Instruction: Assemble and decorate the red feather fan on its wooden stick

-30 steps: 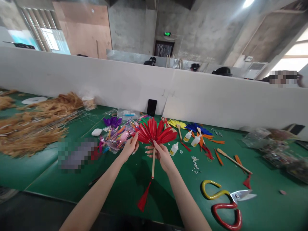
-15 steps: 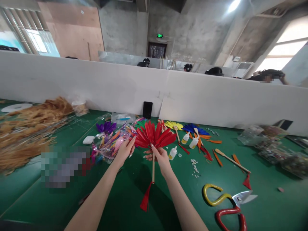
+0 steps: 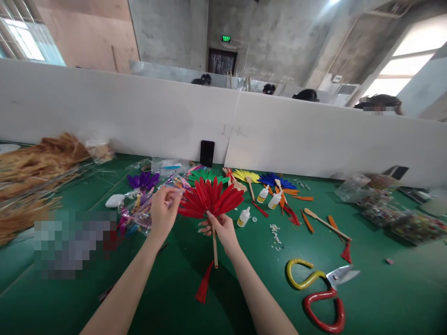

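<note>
A red feather fan (image 3: 213, 197) stands upright over the table, its petals spread above a thin wooden handle. My right hand (image 3: 220, 228) pinches it where the feathers meet the handle, thumb in front. From the handle's lower end hangs a red tassel (image 3: 204, 284). Just left of the fan, my left hand (image 3: 165, 209) is raised with fingers curled and thumb and fingertips together, apart from the feathers. What lies in that pinch, if anything, is too small to make out. Behind the fan are a green feather fan (image 3: 204, 177) and plastic bags of coloured feathers.
Large scissors (image 3: 326, 284) lie at the right front. Glue bottles (image 3: 243, 217), white beads (image 3: 275, 235), a wooden stick (image 3: 326, 223) and yellow and blue fans (image 3: 281, 180) sit to the right. A phone (image 3: 207, 152) leans on the white partition (image 3: 157, 116). Brown fibres (image 3: 45, 163) cover the far left.
My left hand has drawn away leftward from the fan's edge, and its fingers have curled in. My right hand still grips the fan. The view has shifted slightly.
</note>
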A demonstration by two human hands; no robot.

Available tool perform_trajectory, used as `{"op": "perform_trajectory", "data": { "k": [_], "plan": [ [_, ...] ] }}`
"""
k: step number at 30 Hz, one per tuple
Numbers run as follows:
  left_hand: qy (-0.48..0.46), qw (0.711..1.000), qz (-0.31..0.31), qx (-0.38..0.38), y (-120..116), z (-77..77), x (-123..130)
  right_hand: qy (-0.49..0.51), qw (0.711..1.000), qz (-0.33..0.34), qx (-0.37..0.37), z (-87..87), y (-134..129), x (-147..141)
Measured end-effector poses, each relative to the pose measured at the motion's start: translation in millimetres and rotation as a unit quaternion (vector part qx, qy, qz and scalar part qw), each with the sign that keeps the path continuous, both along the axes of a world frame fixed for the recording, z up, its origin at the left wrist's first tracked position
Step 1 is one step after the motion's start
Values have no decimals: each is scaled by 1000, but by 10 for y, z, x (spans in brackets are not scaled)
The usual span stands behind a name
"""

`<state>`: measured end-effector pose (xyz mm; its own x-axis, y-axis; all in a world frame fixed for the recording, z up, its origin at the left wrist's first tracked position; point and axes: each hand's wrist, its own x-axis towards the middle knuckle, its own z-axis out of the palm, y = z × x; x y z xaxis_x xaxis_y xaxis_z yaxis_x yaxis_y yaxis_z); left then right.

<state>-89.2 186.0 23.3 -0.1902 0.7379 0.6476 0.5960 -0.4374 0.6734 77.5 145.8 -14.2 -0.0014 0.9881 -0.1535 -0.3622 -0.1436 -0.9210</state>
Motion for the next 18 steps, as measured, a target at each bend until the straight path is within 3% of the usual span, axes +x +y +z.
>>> {"op": "perform_trajectory", "data": {
  "k": [3, 7, 11, 18],
  "plan": [
    [132, 986, -95, 21, 25, 284, 251, 7, 1000, 6, 8, -25, -6, -27],
    [210, 969, -129, 27, 110, 504, 601, 0, 1000, 13, 18, -50, -26, -49],
    [198, 971, -131, 12, 160, 522, 760, -18, 999, 16, 21, -66, -44, -73],
    [177, 974, -140, 12, 204, 466, 754, -32, 999, 34, 18, -83, -86, -125]
  ]
}}
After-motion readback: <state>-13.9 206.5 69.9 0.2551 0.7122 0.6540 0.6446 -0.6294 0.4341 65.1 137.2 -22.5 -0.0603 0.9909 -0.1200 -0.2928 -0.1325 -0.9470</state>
